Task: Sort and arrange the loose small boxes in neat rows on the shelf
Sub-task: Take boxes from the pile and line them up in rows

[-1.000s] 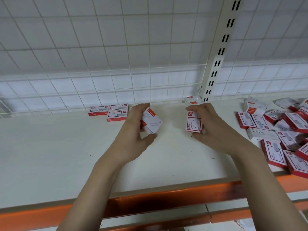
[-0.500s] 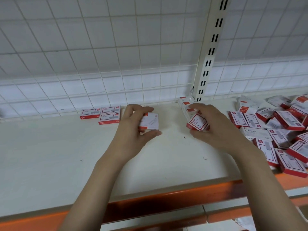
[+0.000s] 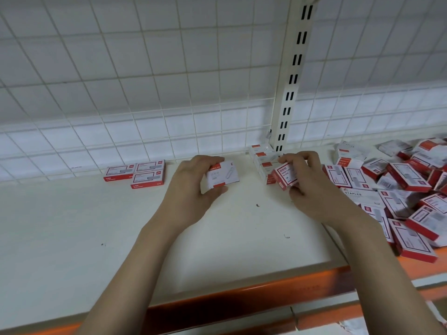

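A: What is closest to us?

B: The orange metal front edge of the shelf (image 3: 242,301), and behind it the flat cream shelf board (image 3: 72,226). Two bare arms reach over it.

A: What are the hands doing?

B: The left hand (image 3: 191,187) has its fingers and thumb curled round a small white cardboard box with a red stripe and a paper clip drawing (image 3: 222,175). It holds it just above the board. The right hand (image 3: 312,187) pinches a small red and white box with a paper clips label (image 3: 285,176), tipped on its side.

A: Where are the other boxes?

B: On the right is a messy heap of red and white small boxes (image 3: 399,197), lying every which way. Some say staples. Just behind the right hand is a short row of white boxes with red tops (image 3: 263,158), going back to the white metal post with black slots (image 3: 292,76). Far left, by the white wire grid back wall (image 3: 145,93), lie three flat red and white boxes (image 3: 137,172), touching each other.
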`<action>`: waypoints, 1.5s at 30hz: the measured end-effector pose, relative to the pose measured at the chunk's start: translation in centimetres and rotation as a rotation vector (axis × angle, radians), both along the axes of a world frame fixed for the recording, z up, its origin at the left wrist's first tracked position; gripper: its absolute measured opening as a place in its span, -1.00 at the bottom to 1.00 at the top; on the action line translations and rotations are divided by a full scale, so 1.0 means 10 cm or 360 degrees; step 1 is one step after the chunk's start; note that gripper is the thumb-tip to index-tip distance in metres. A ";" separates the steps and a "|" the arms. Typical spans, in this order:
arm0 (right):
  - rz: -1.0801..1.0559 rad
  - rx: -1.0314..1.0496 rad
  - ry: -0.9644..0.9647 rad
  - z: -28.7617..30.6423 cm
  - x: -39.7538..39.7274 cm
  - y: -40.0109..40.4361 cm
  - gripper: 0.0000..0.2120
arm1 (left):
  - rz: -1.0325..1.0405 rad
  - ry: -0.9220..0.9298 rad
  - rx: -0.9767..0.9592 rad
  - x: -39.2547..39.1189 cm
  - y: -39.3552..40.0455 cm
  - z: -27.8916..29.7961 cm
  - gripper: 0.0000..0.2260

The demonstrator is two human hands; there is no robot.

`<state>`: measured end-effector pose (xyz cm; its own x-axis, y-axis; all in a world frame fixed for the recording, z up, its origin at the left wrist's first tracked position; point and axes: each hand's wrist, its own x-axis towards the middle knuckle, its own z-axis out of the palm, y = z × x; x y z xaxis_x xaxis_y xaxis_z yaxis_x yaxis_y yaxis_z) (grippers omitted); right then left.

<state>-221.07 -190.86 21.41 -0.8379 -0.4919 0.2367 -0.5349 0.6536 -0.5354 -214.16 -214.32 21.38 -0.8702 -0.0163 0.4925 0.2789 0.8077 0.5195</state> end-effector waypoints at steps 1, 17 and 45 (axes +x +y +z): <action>-0.0005 -0.0004 0.0016 0.00 -0.01 0.01 -0.48 | 0.0035 0.0005 -0.0046 -0.06 0.00 0.01 -0.58; -0.0006 0.0157 0.0083 0.07 -0.10 0.19 -0.57 | 0.0196 -0.0645 -0.0283 -1.25 0.23 -0.23 -0.73; 0.0069 0.0170 -0.0005 -0.07 -0.23 0.18 -0.50 | 0.0354 -0.0339 -0.0873 -1.40 0.37 -0.31 -0.80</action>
<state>-223.39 -189.07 20.70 -0.8159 -0.5499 0.1786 -0.5625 0.6832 -0.4657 -228.11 -210.60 18.25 -0.9550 -0.0022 0.2967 0.0096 0.9992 0.0384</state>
